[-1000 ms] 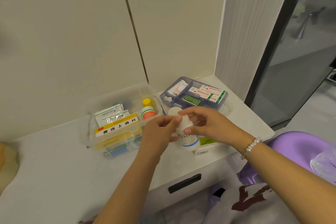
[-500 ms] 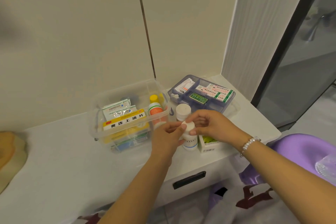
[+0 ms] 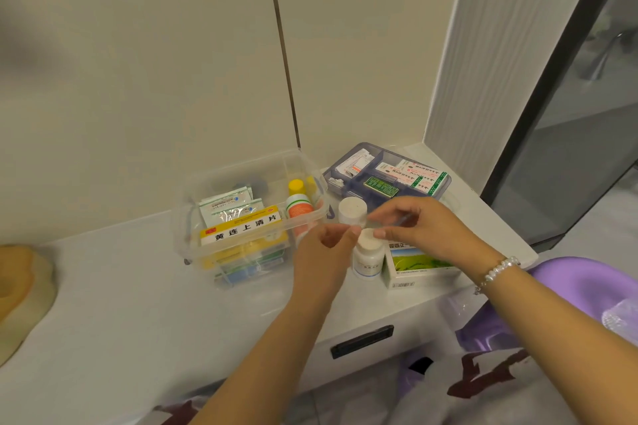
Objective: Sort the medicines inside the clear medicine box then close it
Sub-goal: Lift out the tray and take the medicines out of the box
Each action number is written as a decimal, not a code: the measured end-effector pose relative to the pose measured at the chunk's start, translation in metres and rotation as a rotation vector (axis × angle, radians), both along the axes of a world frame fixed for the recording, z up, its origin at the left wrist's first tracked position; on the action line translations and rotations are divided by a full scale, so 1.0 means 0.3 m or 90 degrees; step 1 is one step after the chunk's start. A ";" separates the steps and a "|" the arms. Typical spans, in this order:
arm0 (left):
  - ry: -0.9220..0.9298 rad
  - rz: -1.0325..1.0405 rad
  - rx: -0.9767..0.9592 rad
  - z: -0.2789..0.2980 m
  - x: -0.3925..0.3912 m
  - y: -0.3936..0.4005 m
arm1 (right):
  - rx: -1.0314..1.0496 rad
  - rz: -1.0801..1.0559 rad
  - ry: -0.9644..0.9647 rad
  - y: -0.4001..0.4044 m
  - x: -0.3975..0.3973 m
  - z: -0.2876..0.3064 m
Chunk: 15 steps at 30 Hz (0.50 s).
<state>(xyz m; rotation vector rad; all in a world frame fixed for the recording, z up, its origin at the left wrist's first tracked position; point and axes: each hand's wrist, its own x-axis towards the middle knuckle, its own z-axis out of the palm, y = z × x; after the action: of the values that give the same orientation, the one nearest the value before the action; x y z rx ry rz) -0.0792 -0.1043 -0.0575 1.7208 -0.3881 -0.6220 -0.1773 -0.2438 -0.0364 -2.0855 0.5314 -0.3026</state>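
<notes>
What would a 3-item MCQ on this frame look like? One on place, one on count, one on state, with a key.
1. Where is the green-and-white carton?
A. inside the clear box
B. on the counter, right of the white bottles
C. in the purple tray

2. How many white-capped bottles stand outside the clear box?
A. one
B. two
C. four

3. What state is the clear box in?
A. open, no lid on
B. shut with lid
C. tipped over

Key: 1 B, the carton lies on the counter beside the near bottle. 2 B, that bottle and the far bottle stand by the left hand and right hand. 3 A, its contents show through an uncovered top.
</notes>
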 end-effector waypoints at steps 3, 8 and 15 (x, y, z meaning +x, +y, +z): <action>-0.083 0.027 -0.040 0.049 0.028 0.025 | 0.019 -0.027 -0.056 0.011 0.014 0.027; -0.145 0.061 -0.092 0.112 0.095 0.074 | 0.063 -0.019 -0.132 0.057 0.077 0.055; -0.441 0.092 0.097 0.141 0.280 0.183 | 0.025 0.010 -0.204 0.157 0.239 0.076</action>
<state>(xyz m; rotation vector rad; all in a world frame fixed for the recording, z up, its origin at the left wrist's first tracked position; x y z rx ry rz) 0.0049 -0.0495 -0.0153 2.0627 -0.7007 0.0745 -0.1055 -0.1968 -0.0138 -1.9527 0.3252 -0.5996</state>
